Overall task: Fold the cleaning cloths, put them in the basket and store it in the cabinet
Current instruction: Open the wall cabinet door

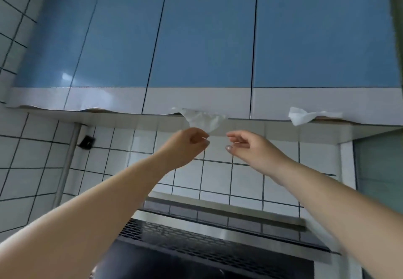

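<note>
Both arms reach up toward the blue cabinet [205, 38], whose doors are closed. The left hand [187, 145] pinches the lower tip of a white cloth [205, 119] that hangs from the cabinet's bottom edge just above it. The right hand [246, 147] hovers just beside the left with loosely curled fingers, holding nothing; a second cloth [305, 116] hangs from the same edge, up and to the right of it.

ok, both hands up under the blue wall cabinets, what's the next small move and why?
Probably pinch the white tab hanging from the cabinet door and pull it open. Left hand fingertips sit at its lower tip; right hand hovers beside it, holding nothing. The doors show no handles, and all are closed.
</note>
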`<state>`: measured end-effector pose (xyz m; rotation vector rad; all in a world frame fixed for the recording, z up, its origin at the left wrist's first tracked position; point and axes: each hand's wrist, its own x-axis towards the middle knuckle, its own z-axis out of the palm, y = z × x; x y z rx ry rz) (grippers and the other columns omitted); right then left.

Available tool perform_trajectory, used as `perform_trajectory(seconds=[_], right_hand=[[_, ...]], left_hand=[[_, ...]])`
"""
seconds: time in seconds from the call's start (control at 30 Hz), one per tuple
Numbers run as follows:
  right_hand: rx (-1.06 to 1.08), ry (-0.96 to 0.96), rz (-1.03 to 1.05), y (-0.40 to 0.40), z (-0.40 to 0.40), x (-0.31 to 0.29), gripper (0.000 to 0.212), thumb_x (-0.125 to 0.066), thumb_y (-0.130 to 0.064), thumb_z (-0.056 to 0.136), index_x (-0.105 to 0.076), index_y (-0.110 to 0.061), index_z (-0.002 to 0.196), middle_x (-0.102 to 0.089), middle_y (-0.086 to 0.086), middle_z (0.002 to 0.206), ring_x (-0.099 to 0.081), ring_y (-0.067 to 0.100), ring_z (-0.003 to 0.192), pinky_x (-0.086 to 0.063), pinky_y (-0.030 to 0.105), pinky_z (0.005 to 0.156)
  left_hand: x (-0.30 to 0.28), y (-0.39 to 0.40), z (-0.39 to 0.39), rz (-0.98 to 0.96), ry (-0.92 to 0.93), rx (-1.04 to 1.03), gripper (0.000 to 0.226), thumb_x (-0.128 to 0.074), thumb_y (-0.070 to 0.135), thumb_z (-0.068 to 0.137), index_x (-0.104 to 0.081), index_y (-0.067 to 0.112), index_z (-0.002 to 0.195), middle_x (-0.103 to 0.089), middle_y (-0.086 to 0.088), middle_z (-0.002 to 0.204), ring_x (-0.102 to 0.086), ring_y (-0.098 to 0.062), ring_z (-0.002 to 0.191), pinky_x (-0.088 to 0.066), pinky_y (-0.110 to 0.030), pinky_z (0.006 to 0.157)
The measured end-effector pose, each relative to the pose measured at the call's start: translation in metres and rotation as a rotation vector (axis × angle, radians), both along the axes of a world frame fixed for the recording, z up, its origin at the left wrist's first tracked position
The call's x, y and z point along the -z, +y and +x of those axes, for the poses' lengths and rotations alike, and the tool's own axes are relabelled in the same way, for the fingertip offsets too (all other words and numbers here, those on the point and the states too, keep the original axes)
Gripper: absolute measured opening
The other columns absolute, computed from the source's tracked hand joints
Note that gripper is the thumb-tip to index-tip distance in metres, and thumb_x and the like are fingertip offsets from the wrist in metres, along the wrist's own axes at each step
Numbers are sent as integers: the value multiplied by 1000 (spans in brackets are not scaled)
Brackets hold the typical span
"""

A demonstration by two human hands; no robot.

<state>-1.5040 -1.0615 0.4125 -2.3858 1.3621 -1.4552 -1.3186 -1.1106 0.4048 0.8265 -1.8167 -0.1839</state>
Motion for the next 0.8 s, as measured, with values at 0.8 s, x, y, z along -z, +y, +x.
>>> perform_trajectory(seconds=[0.8], right_hand=[[-64, 158, -518, -155, -22, -35, 47, -56, -21, 91, -46, -24, 137, -33, -10, 150, -25, 3, 138, -25, 27, 114]], left_hand=[[-57, -133, -49, -648, -160, -649, 34, -56, 26, 89, -59, 28, 123, -55, 3, 119, -48, -22, 119, -10, -43, 117]])
